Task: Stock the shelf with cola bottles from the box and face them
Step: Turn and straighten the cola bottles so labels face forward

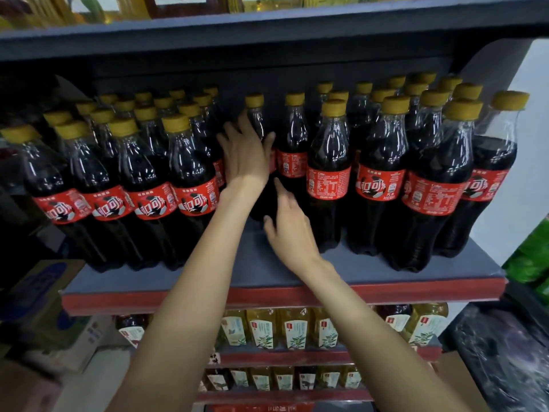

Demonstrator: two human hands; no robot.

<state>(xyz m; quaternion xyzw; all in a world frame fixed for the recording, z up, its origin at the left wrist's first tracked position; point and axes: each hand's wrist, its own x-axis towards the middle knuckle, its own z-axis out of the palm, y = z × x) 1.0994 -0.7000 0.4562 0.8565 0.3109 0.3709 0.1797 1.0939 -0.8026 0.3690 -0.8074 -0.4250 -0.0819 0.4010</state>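
Rows of cola bottles with yellow caps and red labels stand on the grey shelf (267,272), one group on the left (154,179) and one on the right (383,173). In the gap between them, toward the back, stands a single cola bottle (255,114). My left hand (245,156) grips it around the shoulder, fingers on its left side and thumb on its right. My right hand (286,230) is lower, with loosely straight fingers touching the dark lower body of the same bottle. Another bottle (294,144) stands just to the right of it.
The shelf's red front edge (208,298) runs below my forearms. Lower shelves hold yellow tea bottles (294,328). Cardboard boxes (44,307) are stacked at the lower left. A shelf board (237,34) hangs close above the caps. Green packs (531,257) sit at the right.
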